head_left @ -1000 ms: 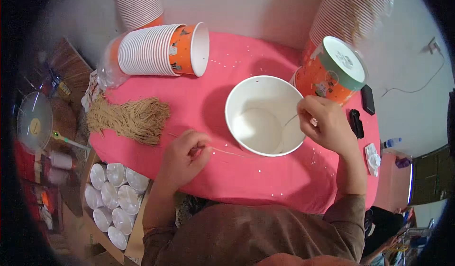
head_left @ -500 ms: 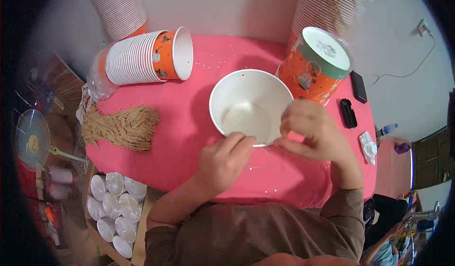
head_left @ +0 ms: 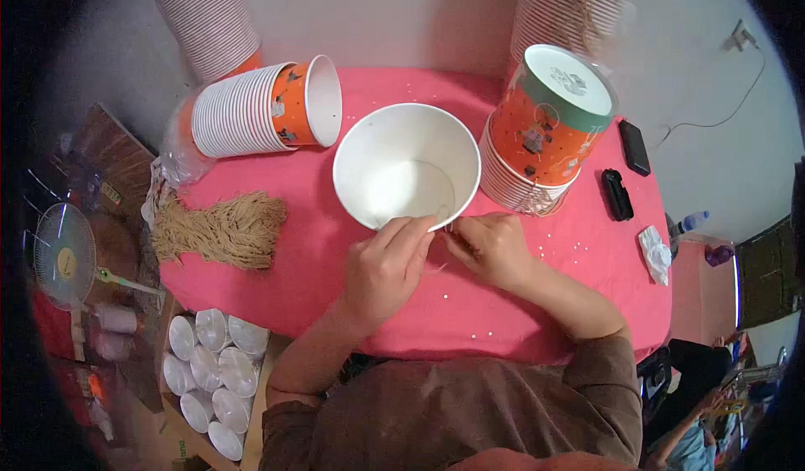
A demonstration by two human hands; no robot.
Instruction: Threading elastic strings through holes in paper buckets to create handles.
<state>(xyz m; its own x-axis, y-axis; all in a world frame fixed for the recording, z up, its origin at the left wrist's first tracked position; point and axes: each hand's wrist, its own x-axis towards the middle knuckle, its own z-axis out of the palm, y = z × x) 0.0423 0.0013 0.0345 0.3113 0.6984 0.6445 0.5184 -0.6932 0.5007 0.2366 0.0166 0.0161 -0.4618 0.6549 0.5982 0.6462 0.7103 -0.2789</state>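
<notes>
A white-lined paper bucket (head_left: 409,140) sits in the middle of the table, its mouth facing up toward me. My left hand (head_left: 384,265) pinches the near rim, thumb and fingers closed over the edge. A thin pale string (head_left: 444,213) loops at the rim beside those fingertips, and a loose end shows below them. Close against the outside of the same rim is my right hand (head_left: 493,249), its fingers curled together in a pinch. What lies between the right fingertips is mostly hidden, though the string runs toward them.
Left on the pink-covered table (head_left: 327,303) lie nested orange buckets (head_left: 239,112) and a bundle of tan strings (head_left: 222,229). At right stands an upturned orange bucket stack (head_left: 537,135), with black cases (head_left: 635,146) and crumpled tissue (head_left: 654,255) beyond. A carton (head_left: 256,416) holds clear cups.
The bucket has shifted left and slightly away from me. My right hand has come down from above the rim to its outside, near my left fingertips. The string's loop now shows at the rim.
</notes>
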